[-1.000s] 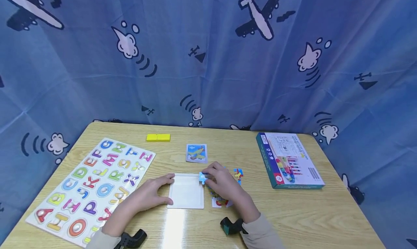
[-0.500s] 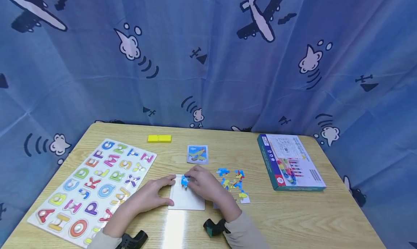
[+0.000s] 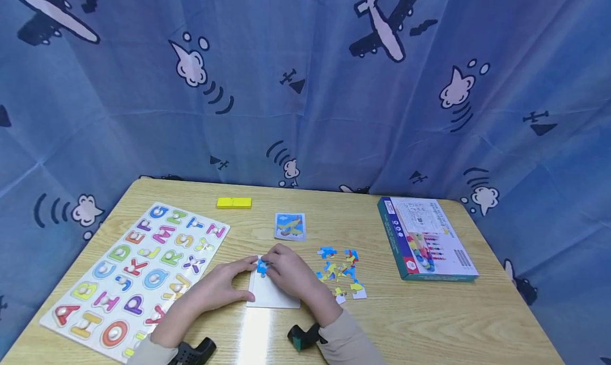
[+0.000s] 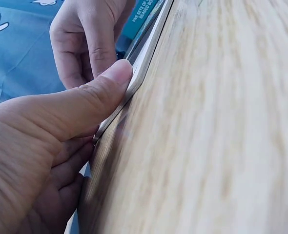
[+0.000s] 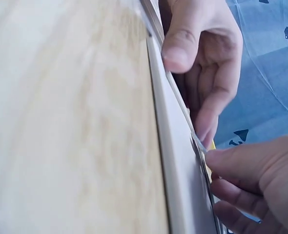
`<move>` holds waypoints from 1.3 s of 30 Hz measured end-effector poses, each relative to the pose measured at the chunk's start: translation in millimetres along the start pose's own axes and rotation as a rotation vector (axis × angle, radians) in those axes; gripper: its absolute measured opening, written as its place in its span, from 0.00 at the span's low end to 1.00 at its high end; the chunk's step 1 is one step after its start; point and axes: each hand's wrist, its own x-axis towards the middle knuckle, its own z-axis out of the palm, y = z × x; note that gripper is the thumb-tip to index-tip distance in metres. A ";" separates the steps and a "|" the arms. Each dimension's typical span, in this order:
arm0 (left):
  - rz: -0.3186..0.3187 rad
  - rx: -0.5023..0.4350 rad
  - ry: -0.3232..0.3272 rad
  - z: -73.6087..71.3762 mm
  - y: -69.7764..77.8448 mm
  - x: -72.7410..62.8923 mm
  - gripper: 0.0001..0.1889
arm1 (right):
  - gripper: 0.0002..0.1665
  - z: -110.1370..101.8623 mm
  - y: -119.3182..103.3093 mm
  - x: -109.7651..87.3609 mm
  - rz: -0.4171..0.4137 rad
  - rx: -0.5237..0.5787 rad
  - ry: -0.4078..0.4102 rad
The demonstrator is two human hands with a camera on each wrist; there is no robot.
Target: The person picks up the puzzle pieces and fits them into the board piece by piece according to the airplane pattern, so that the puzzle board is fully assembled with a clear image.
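A white puzzle tray (image 3: 273, 295) lies flat on the table. My left hand (image 3: 217, 286) holds it along its left side, the thumb at the near corner and the fingers at the far corner. In the left wrist view the left thumb (image 4: 117, 73) rests on the tray's edge. My right hand (image 3: 291, 272) pinches a blue puzzle piece (image 3: 262, 268) at the tray's upper left corner. Several loose puzzle pieces (image 3: 330, 270), blue, yellow, red and white, lie right of the tray. Behind it is a small picture card (image 3: 289, 226) of a yellow airplane.
At the left lies an alphabet peg board (image 3: 138, 280) with knobbed letters. A yellow block (image 3: 234, 202) sits at the back. A boxed toy (image 3: 427, 240) lies at the right. A blue curtain (image 3: 305, 89) with airplanes hangs behind the table.
My right hand has carried the blue puzzle piece left from the tray's upper right corner to its upper left corner, uncovering the loose pieces. My left hand has stayed on the tray.
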 end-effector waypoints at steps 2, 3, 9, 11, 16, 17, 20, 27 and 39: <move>0.002 -0.004 -0.001 -0.3 0.0 -0.1 0.39 | 0.16 2.3 0.2 0.1 -0.002 0.001 0.009; 0.002 -0.007 -0.001 -0.4 0.1 -0.2 0.39 | 0.16 3.3 0.3 0.1 -0.005 0.001 0.015; -0.007 -0.009 -0.005 -0.9 0.1 -0.2 0.39 | 0.16 7.1 1.3 0.2 -0.009 -0.011 0.031; -0.007 -0.010 -0.008 -1.1 0.5 0.1 0.39 | 0.16 7.8 1.4 0.0 -0.009 -0.016 0.039; -0.004 -0.005 -0.011 -1.8 1.8 0.6 0.40 | 0.16 10.1 1.0 -0.5 -0.006 -0.023 0.063; -0.004 -0.003 -0.010 -1.9 2.0 0.5 0.40 | 0.16 10.7 1.0 -0.5 -0.003 -0.023 0.067; -0.005 0.002 -0.010 -1.9 2.6 0.2 0.39 | 0.17 12.7 0.4 -0.9 0.012 -0.012 0.076; 0.001 0.042 -0.016 -0.6 4.0 -0.6 0.40 | 0.18 17.0 1.0 -0.2 0.067 0.047 0.082; 0.075 0.110 -0.053 -1.9 7.1 0.6 0.33 | 0.18 16.4 1.6 0.5 0.062 0.096 0.092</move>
